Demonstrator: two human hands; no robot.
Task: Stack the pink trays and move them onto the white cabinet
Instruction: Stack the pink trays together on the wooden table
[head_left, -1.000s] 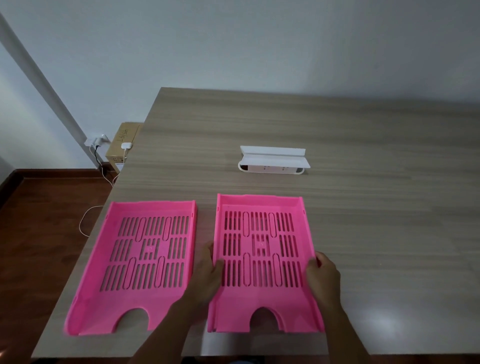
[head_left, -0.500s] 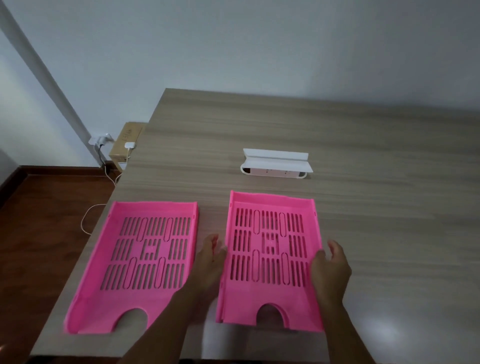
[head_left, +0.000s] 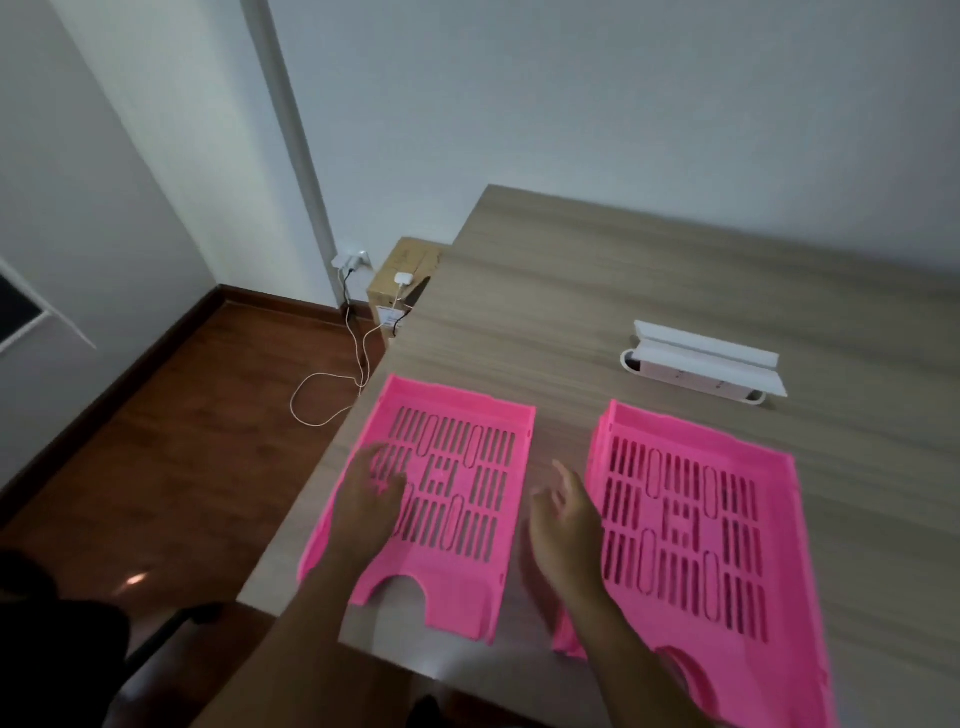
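Two pink trays lie flat and apart on the wooden table (head_left: 675, 270), neither stacked yet. The left tray (head_left: 447, 499) sits at the table's left edge, its near-left corner close to or just past that edge. The right tray (head_left: 727, 545) lies beside it with a strip of bare table between them. No white cabinet can be told for certain; a white-edged panel (head_left: 31, 322) shows at far left.

The left hand (head_left: 371, 499) hovers over or rests on the left tray's slotted floor, fingers spread, gripping nothing. The right hand (head_left: 563, 514) is in the gap between the trays, fingers loosely open, holding nothing. Both hands are blurred.

Risks, as judged: the left tray sits so near the edge that a careless pull toward the body or a one-sided lift could tip it off onto the floor. Side walls could catch when one tray is lowered into the other if they are not squared up.

Against the earlier frames: both hands were then at the sides of the right tray; they have since let go and shifted left toward the other tray. The view has swung left, showing more floor, cables (head_left: 358, 353) and a cardboard box (head_left: 400, 280).
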